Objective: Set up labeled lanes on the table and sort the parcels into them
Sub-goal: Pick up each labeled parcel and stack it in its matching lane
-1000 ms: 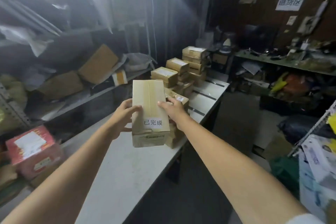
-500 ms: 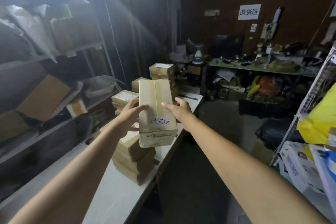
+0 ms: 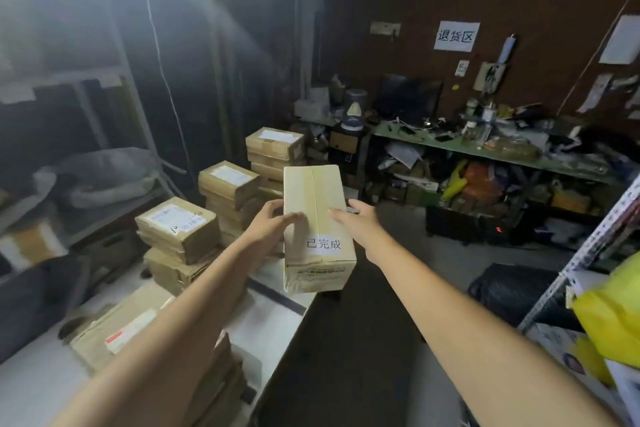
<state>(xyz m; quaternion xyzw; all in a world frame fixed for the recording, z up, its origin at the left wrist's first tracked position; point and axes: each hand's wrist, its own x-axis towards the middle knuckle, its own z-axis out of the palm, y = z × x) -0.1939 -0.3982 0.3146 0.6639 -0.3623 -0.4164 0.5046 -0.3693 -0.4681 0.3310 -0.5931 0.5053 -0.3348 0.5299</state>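
Observation:
I hold a tall cardboard box upright in front of me, above the white table's right edge. A white label with printed characters is stuck low on its front. My left hand grips its left side, thumb across the front. My right hand grips its right side. Stacks of brown parcels stand on the table behind and left: a near stack, a middle stack and a far stack. Another flat parcel lies under my left forearm.
Dark tape strips cross the table top. Metal shelving with boxes runs along the left. A cluttered green bench stands at the back under a wall sign. A wire rack with a yellow bag is at right. A dark floor aisle lies between.
I have moved forward along the table with the box in both hands; the parcel stacks now sit closer and further left. The grip on the box is the same.

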